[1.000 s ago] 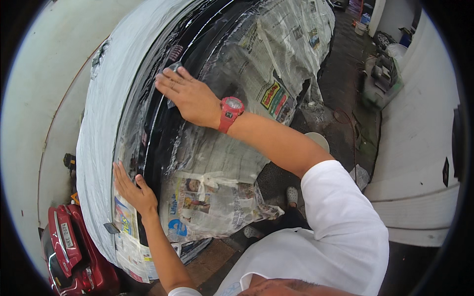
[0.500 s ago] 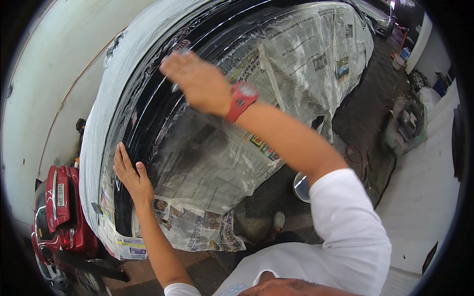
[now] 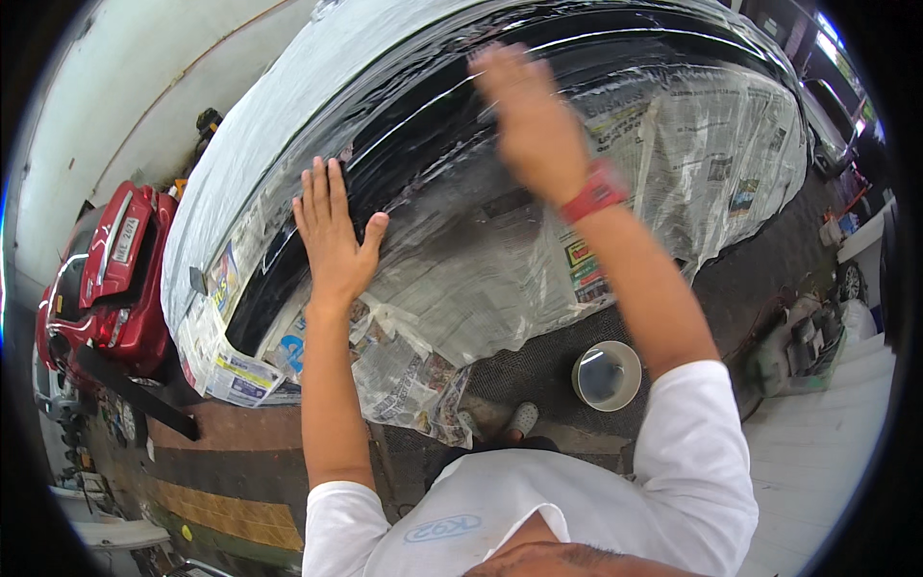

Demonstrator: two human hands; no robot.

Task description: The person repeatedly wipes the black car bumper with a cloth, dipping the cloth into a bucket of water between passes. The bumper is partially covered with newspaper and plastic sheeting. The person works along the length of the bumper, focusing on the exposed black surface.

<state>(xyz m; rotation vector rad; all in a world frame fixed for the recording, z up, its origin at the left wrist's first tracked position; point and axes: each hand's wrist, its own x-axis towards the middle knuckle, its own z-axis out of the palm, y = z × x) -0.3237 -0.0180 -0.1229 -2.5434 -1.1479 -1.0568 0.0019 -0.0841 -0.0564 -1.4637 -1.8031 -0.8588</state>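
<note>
A black car body (image 3: 404, 144) fills the top of the view, wrapped in clear plastic film (image 3: 461, 260) and newspaper (image 3: 673, 144). The left hand (image 3: 332, 231) lies flat and open on the film, holding nothing. The right hand (image 3: 529, 120) is blurry, fingers spread, over the film; touching or not is hard to tell. A round bucket (image 3: 606, 375) sits on the floor. A red car (image 3: 115, 279) is cut off at the left.

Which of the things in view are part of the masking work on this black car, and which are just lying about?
In the job:
left hand, flat on the clear plastic sheet
right hand, raised over the sheet
newspaper masking
black car body

Lying about:
round bucket
red vehicle
machine by the wall
</note>
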